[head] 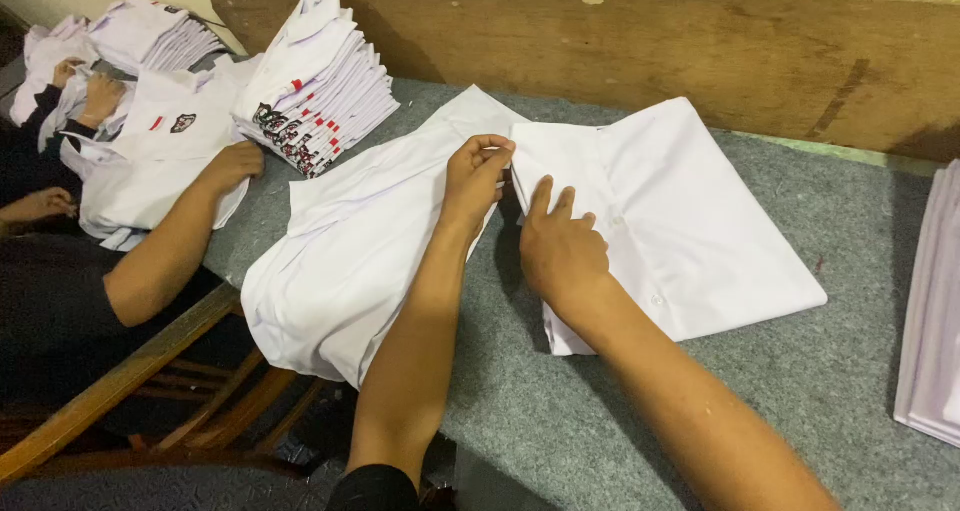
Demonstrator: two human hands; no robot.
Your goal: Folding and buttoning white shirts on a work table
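I see the white shirt (640,211) approx. half folded: right hand (560,251) flat on it, left hand (478,171) fingers pinching its edge; left part still spread.

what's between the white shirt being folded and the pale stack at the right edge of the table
Nothing: in the head view only bare grey table covering lies between the white shirt and the pale stack.

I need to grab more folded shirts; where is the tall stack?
In the head view, the tall stack of folded white shirts sits upper left on the grey felt table, against the wooden board.
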